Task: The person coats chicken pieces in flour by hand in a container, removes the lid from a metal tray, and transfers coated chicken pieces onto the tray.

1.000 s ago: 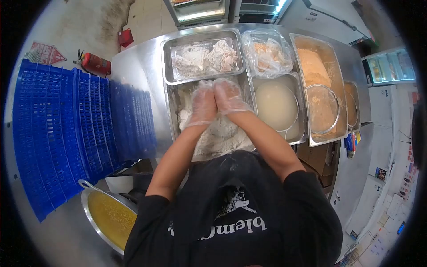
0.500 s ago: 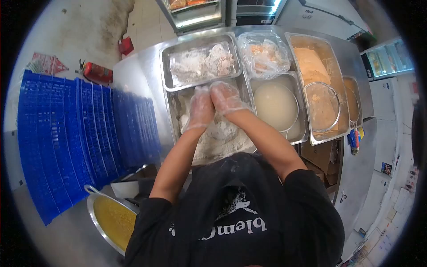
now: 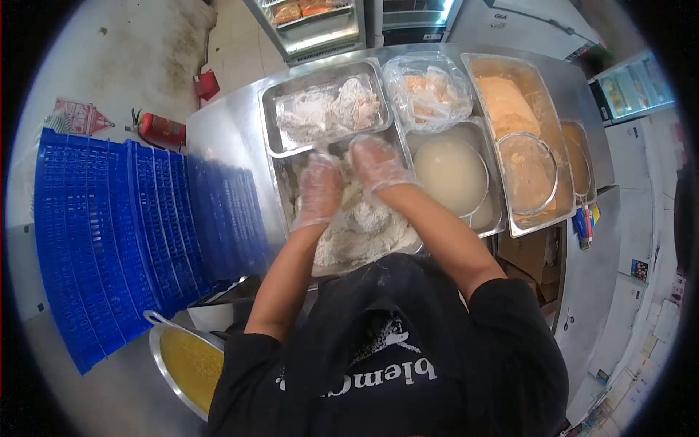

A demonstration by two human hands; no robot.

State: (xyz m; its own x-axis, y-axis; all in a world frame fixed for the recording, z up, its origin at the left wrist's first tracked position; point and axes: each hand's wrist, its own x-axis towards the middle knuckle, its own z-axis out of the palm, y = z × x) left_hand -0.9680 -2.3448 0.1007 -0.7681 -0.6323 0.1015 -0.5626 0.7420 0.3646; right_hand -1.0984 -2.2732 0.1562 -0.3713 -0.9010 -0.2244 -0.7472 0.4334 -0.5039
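Note:
Clear plastic gloves cover both my hands over a deep metal pan of white flour. My left hand is over the pan's left part, its fingertips smeared by motion near the rim of a shallower tray. My right hand is beside it, back upward, with the fingers bent down out of sight. A gap with flour showing lies between the hands, and I cannot make out anything held in either. Flour-coated pieces lie in the shallower metal tray just beyond my fingers.
Rightward stand a clear bag of pale orange pieces, a pan of whitish liquid with a wire strainer, and a long pan with orange mix and another strainer. Blue crates are at left; a yellow-filled bowl is lower left.
My hands, side by side and touching before, have come apart. The left moved a little left and toward me; the right shifted slightly right. The view tilted slightly.

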